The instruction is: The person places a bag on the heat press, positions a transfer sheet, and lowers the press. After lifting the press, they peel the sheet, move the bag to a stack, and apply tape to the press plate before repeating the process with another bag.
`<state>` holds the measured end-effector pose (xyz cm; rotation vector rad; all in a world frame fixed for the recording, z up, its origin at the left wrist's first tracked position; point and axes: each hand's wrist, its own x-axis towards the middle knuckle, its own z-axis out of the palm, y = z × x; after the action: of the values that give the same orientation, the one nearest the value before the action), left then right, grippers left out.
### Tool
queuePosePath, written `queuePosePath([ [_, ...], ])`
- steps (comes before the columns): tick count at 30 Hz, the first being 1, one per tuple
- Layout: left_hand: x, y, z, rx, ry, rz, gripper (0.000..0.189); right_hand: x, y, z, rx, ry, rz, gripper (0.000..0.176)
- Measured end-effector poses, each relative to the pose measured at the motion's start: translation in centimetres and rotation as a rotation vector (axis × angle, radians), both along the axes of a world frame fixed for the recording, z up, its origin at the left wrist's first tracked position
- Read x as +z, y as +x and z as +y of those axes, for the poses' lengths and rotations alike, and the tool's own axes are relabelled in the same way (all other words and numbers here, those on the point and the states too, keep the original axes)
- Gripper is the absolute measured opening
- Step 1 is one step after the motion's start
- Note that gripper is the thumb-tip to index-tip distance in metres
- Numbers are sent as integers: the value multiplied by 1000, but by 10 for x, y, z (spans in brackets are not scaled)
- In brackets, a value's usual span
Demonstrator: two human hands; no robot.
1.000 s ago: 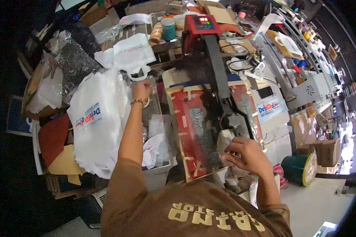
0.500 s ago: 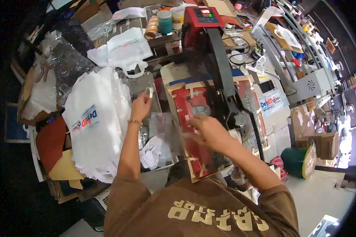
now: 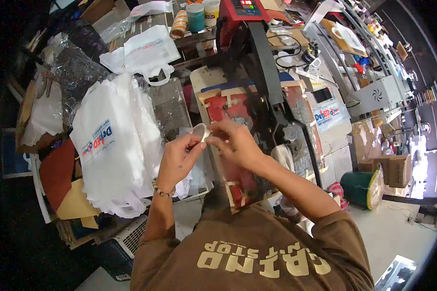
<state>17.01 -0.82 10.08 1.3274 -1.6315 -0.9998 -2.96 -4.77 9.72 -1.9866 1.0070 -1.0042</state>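
Observation:
A small cream-coloured roll of tape [image 3: 199, 130] is pinched in the fingers of my left hand [image 3: 178, 159], held up in front of my chest. My right hand [image 3: 238, 144] meets it from the other side, thumb and fingertips closed at the roll's edge on the tape. Under my hands lies a red panel [image 3: 216, 109] with strips of tape along its border, on the bed of a heat press. The press's red head [image 3: 243, 10] with a lit display stands beyond, its dark arm [image 3: 268, 65] reaching toward me.
Left of the press lies a stack of white printed bags [image 3: 109, 145], with another white bag [image 3: 148, 51] behind it. Jars, including a teal one [image 3: 195, 17], stand at the back. A phone [image 3: 322, 95] and a green drum [image 3: 359, 190] are at right.
My left hand has brought the tape roll down and to the right. My right hand has risen off the red panel to the roll, so both hands now meet at it.

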Motion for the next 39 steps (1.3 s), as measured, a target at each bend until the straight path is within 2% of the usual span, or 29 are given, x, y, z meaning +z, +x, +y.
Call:
queuePosePath([
  [2, 2, 0, 3, -11, -21, -34, 18, 6, 0, 0, -40, 172, -27, 22],
  [3, 3, 0, 5, -21, -41, -67, 19, 7, -1, -1, -42, 173, -27, 22],
  [7, -4, -7, 9, 55, 25, -41, 19, 16, -3, -2, 4, 30, 97, 14],
  [10, -30, -7, 4, 173, 64, -198, 23, 10, 0, -1, -6, -72, 153, 12],
  [12, -36, -7, 2, 53, 186, 185, 21, 10, -4, -9, -42, -122, 174, 13],
  [13, -40, -6, 3, 51, 189, 188, 21, 12, -10, -18, -66, -124, 200, 13],
  [15, -43, 0, 1, -168, 180, 392, 23, 22, -18, -27, -89, -127, 227, 12],
  [16, -44, 0, -2, -169, 181, 392, 23, 29, -20, -28, -51, -78, 255, 13],
  [17, -43, -2, -5, -111, 231, 277, 24, 32, -21, -27, -12, -29, 284, 13],
  [18, -43, -3, -6, -51, 282, 163, 25, 27, -19, -25, 5, -104, 299, 13],
  [22, -41, -4, -10, -169, 306, 194, 24, 43, -21, -19, -67, -73, 283, 16],
  [24, -32, -9, -4, -182, 357, 463, 21, 56, -35, -19, -46, -8, 236, 16],
  [25, -34, -9, -5, -183, 361, 464, 21, 56, -37, -18, -48, -4, 237, 16],
  [27, -39, -10, -8, -51, 411, 499, 18, 55, -40, -15, -40, -34, 237, 13],
  [33, -35, -10, -14, 1, 357, 520, 15, 65, -40, -13, -56, -13, 238, 12],
  [37, -30, -9, -18, 55, 359, 464, 16, 53, -36, -10, -36, -64, 180, 11],
  [39, -37, 4, -21, 105, 421, 724, 14, 48, -31, -1, -39, -191, 179, 14],
])
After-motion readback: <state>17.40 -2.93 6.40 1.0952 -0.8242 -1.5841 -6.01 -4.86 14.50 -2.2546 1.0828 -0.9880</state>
